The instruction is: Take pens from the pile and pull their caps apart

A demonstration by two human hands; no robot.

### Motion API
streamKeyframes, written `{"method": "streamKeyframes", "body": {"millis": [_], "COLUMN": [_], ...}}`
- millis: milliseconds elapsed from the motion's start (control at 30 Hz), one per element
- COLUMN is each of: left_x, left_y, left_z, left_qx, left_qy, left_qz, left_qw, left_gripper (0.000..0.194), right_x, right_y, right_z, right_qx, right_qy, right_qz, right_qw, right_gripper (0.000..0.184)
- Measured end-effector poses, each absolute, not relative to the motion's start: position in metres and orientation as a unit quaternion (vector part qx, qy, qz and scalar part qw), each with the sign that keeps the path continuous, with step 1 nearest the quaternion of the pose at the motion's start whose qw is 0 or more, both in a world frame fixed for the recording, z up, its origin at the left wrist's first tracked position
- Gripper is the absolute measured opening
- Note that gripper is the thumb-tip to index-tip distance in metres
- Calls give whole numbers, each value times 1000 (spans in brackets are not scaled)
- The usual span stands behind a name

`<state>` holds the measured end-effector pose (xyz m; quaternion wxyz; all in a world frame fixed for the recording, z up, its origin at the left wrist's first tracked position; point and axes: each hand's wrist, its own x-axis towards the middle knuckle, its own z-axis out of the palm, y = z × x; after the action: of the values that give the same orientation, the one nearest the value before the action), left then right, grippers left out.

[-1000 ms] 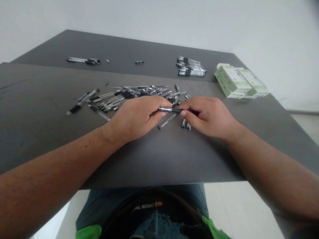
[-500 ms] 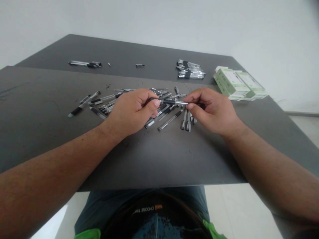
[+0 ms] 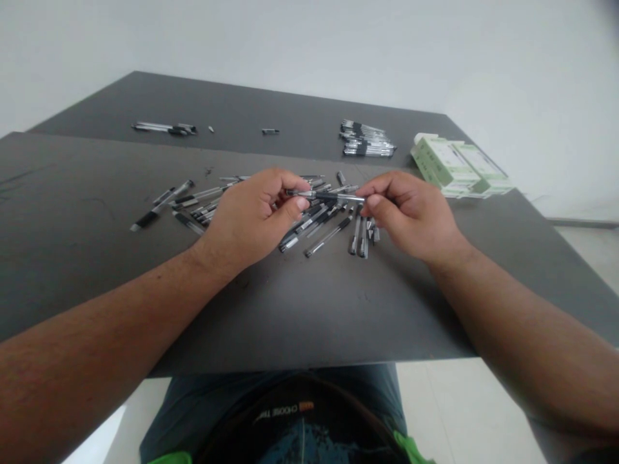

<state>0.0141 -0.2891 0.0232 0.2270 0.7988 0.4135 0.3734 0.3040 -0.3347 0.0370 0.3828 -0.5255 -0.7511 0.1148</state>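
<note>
A clear pen with a dark grip [image 3: 329, 195] is stretched level between my two hands, above the table. My left hand [image 3: 261, 216] pinches its dark end between thumb and forefinger. At the clear end, the thumb and fingers of my right hand [image 3: 409, 212] are closed on the barrel. Below and behind the hands lies a loose pile of similar pens and parts [image 3: 309, 225], some of it hidden by my left hand. Two clear pieces with dark ends [image 3: 358, 238] rest just left of my right hand.
Farther back on the dark table [image 3: 309, 309] lie a small group of pens [image 3: 162, 127], a single cap [image 3: 270, 131] and a stack of pens [image 3: 367, 140]. Green and white boxes [image 3: 459, 165] stand at the right. More pens [image 3: 162, 206] are scattered at the left.
Both hands keep hold of the pen in nearly the same place. My left finger and thumb have loosened slightly, showing more of its dark end. The view has shifted a little.
</note>
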Motion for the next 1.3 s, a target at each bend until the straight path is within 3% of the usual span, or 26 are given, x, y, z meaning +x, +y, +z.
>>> {"method": "streamKeyframes", "body": {"millis": [333,633,933,1100,1300], "left_x": [16,13,13,16,17], "left_y": [-283,-284,-283,-291,-293], "left_z": [25,28,20,25,18], "left_qx": [750,767,776,823,803], "left_qy": [430,437,436,386,360], "left_qz": [394,374,392,367,406], "left_qw": [312,285,232,196,247], "left_gripper": [20,26,22,19,44], "right_x": [311,311,310,308,319], "right_y": [-324,-323,-326,-330,-318], "right_z": [26,27,29,31,39], "right_qx": [-530,-534,-535,-470,-511], "right_qy": [-672,-666,-717,-819,-818], "right_qz": [180,195,150,68,-10], "right_qw": [486,482,421,322,262], "right_gripper": [18,15,19,22,22]}}
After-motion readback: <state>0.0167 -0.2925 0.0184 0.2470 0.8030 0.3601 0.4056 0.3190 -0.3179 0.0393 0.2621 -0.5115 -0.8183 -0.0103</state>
